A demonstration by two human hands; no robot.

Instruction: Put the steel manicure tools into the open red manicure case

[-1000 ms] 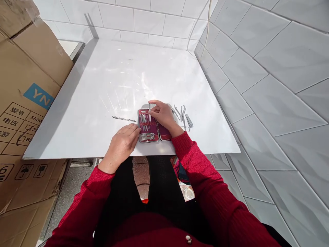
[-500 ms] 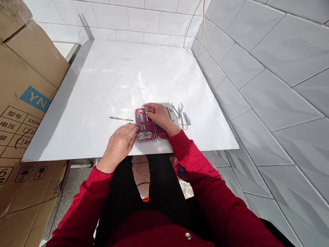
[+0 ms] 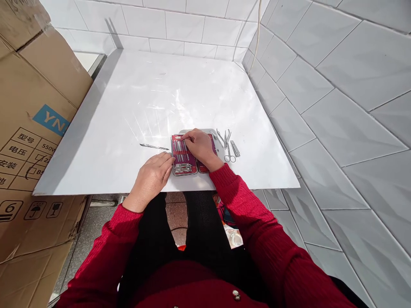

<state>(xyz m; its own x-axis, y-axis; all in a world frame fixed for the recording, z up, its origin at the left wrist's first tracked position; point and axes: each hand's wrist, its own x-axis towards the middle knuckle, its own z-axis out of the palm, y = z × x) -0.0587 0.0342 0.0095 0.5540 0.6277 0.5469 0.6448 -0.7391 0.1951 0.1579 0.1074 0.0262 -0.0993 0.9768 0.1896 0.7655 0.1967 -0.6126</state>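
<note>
A manicure case (image 3: pixel 194 163) lies unfolded on the white table, its lining dark red. Slim metal tools (image 3: pixel 180 150) stand in a row under an elastic band in its left half, with nail clippers (image 3: pixel 183 167) strapped below them. My right hand (image 3: pixel 201 147) reaches over the case, thumb and fingers pinched at the upper end of one slim tool, which the fingertips partly hide. Fingers flat and together, my left hand (image 3: pixel 153 176) rests against the case's left edge. A thin double-ended metal tool (image 3: pixel 154 146) lies to the left of the case.
Right of the case lie small scissors (image 3: pixel 229 158), a plier-like nipper (image 3: pixel 227 136) and another nail clipper (image 3: pixel 235 149). A large cardboard box (image 3: pixel 48 85) stands along the table's left side. Tiled walls border the table (image 3: pixel 128 94) at the back and right.
The right hand's fingers have closed in and lowered slightly at the top of the slim tools. The left hand stays at the case edge. The whole view has shifted slightly.
</note>
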